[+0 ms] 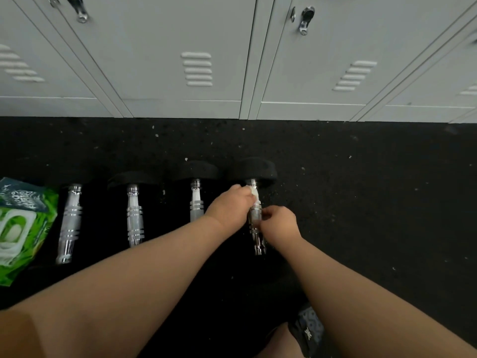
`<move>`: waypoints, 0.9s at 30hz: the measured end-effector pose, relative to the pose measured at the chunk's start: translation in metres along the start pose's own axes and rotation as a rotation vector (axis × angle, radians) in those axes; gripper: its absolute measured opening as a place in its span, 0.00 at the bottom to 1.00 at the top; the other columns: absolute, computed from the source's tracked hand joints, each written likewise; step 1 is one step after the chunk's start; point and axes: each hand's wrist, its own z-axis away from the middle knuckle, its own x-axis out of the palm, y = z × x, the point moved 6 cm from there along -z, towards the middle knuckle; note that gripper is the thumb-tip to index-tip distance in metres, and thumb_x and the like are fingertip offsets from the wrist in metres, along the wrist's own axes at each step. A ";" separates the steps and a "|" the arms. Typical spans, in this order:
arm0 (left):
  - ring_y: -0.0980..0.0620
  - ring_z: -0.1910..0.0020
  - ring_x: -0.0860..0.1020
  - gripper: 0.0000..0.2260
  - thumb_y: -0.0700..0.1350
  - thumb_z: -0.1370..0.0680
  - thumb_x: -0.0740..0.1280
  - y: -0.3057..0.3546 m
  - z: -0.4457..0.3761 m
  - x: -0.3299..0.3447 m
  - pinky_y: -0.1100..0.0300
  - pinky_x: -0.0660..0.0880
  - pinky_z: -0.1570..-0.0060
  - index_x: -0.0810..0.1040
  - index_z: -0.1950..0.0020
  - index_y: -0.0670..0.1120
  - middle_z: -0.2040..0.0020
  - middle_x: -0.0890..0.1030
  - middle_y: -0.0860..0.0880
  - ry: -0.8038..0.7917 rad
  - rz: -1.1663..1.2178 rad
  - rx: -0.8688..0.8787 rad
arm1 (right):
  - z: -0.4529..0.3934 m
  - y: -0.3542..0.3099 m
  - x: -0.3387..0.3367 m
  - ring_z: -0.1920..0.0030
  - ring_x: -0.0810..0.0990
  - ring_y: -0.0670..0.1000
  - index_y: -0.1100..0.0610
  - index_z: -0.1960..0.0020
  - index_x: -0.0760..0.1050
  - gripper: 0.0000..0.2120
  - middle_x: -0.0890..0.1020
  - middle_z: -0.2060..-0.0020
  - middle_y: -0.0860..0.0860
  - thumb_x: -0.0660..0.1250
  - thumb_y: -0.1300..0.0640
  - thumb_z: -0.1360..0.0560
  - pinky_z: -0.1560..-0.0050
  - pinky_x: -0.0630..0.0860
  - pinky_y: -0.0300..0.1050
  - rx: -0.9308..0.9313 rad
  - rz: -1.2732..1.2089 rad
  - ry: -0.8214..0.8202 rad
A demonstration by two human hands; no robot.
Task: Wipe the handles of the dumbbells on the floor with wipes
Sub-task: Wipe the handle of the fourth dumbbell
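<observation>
Left hand [230, 205]: we find it clenched on a white wipe [254, 193] against the rightmost dumbbell handle [255, 220].
Right hand [280, 223]: we see its fingers pinching that handle.

A gym locker room: grey metal lockers [211, 60] line black speckled rubber flooring [361, 189] beside four dumbbells [134, 210].

The green wipes pack [23, 228] at the far left reads "100%"; its other print is too blurred.
</observation>
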 end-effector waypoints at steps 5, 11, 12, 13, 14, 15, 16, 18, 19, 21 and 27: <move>0.44 0.42 0.76 0.16 0.37 0.22 0.58 -0.035 0.033 0.026 0.57 0.74 0.45 0.78 0.39 0.46 0.42 0.78 0.43 -0.057 0.091 -0.335 | -0.001 0.001 -0.002 0.52 0.81 0.52 0.58 0.44 0.79 0.13 0.83 0.53 0.55 0.70 0.60 0.29 0.52 0.76 0.43 0.016 -0.018 0.011; 0.48 0.50 0.80 0.14 0.35 0.26 0.63 -0.035 0.008 0.024 0.59 0.76 0.49 0.82 0.43 0.44 0.48 0.83 0.46 0.315 1.083 -0.794 | -0.003 0.002 -0.002 0.54 0.80 0.52 0.59 0.45 0.78 0.12 0.82 0.53 0.55 0.70 0.61 0.28 0.53 0.78 0.44 0.025 -0.017 0.018; 0.48 0.53 0.80 0.14 0.34 0.26 0.62 -0.034 0.003 0.027 0.57 0.77 0.50 0.83 0.46 0.43 0.51 0.83 0.46 0.311 1.125 -0.818 | -0.004 0.002 -0.001 0.55 0.80 0.51 0.59 0.45 0.78 0.12 0.82 0.53 0.55 0.70 0.61 0.28 0.55 0.77 0.44 0.028 -0.015 0.017; 0.48 0.57 0.79 0.13 0.33 0.26 0.62 -0.036 -0.002 0.031 0.55 0.78 0.51 0.83 0.48 0.42 0.56 0.82 0.46 0.287 1.170 -0.854 | -0.004 0.002 -0.001 0.55 0.80 0.51 0.59 0.45 0.78 0.12 0.82 0.54 0.55 0.70 0.61 0.28 0.56 0.77 0.43 0.029 -0.008 0.015; 0.48 0.60 0.79 0.11 0.32 0.26 0.62 -0.039 -0.007 0.035 0.54 0.78 0.52 0.82 0.51 0.41 0.60 0.81 0.46 0.260 1.199 -0.886 | -0.005 0.002 -0.001 0.56 0.80 0.52 0.59 0.46 0.78 0.11 0.82 0.54 0.55 0.70 0.61 0.28 0.55 0.77 0.44 0.030 0.000 0.013; 0.47 0.63 0.78 0.09 0.33 0.26 0.62 -0.042 -0.010 0.038 0.54 0.79 0.54 0.82 0.54 0.39 0.63 0.79 0.45 0.225 1.194 -0.913 | -0.005 0.002 -0.002 0.55 0.80 0.53 0.60 0.46 0.77 0.11 0.82 0.54 0.55 0.70 0.61 0.28 0.54 0.79 0.45 0.032 0.004 0.011; 0.46 0.64 0.77 0.07 0.33 0.25 0.61 -0.044 -0.014 0.041 0.55 0.78 0.57 0.80 0.57 0.38 0.65 0.77 0.45 0.181 1.166 -0.933 | -0.005 0.002 -0.002 0.55 0.81 0.53 0.60 0.47 0.77 0.10 0.82 0.54 0.56 0.70 0.61 0.28 0.53 0.80 0.47 0.035 0.004 0.009; 0.48 0.69 0.75 0.11 0.32 0.25 0.59 -0.040 -0.021 0.046 0.59 0.74 0.65 0.75 0.65 0.39 0.68 0.74 0.44 0.076 1.161 -0.921 | -0.007 0.002 -0.003 0.54 0.81 0.53 0.60 0.47 0.77 0.10 0.81 0.55 0.56 0.69 0.61 0.28 0.54 0.79 0.47 0.033 0.006 -0.001; 0.49 0.71 0.75 0.13 0.31 0.25 0.58 -0.034 -0.022 0.049 0.60 0.74 0.68 0.74 0.67 0.41 0.70 0.75 0.45 0.006 1.209 -0.904 | -0.007 0.003 -0.002 0.55 0.80 0.53 0.60 0.47 0.77 0.10 0.81 0.56 0.55 0.69 0.61 0.28 0.55 0.79 0.45 0.031 0.005 -0.004; 0.52 0.77 0.78 0.15 0.30 0.24 0.56 -0.021 -0.021 0.052 0.63 0.76 0.75 0.76 0.65 0.42 0.75 0.79 0.47 -0.157 1.338 -0.859 | -0.007 0.003 0.000 0.57 0.79 0.51 0.58 0.47 0.78 0.10 0.79 0.58 0.52 0.69 0.61 0.28 0.56 0.78 0.45 0.030 -0.018 0.002; 0.53 0.78 0.76 0.18 0.25 0.25 0.51 -0.023 -0.016 0.050 0.63 0.75 0.77 0.74 0.64 0.40 0.75 0.78 0.46 -0.166 1.442 -0.851 | -0.010 0.002 0.001 0.54 0.81 0.54 0.59 0.49 0.79 0.09 0.82 0.56 0.55 0.70 0.62 0.30 0.52 0.80 0.47 0.048 -0.011 0.002</move>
